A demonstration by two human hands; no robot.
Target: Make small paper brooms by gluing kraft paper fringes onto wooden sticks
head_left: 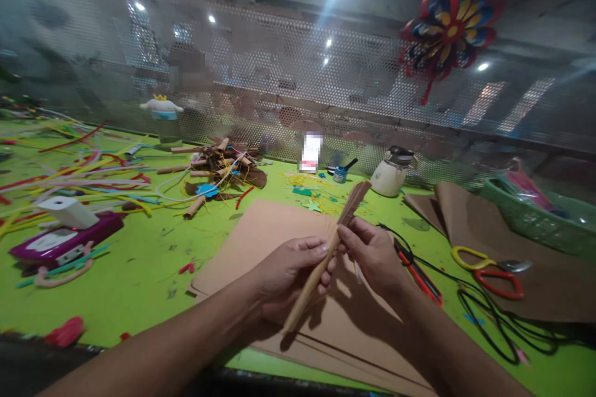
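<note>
Between my hands, a rolled brown paper stick (307,294) slants up to the right, its upper end crumpled and fringed. My left hand (291,273) wraps its fingers round the middle of the roll, thumb on top. Higher up, my right hand (375,254) pinches the roll just below the fringed end with thumb and fingers. Under both hands lie brown cardboard sheets (261,229), stacked on the green table. Part of the roll is hidden behind the fingers.
On the left are a purple power strip (69,245), scattered coloured pipe cleaners (79,177) and a pile of brown paper pieces (228,167). To the right lie scissors (498,276), red-handled pliers (423,279), a black cable (493,329) and a green basket (540,217). A white jug (390,175) stands behind.
</note>
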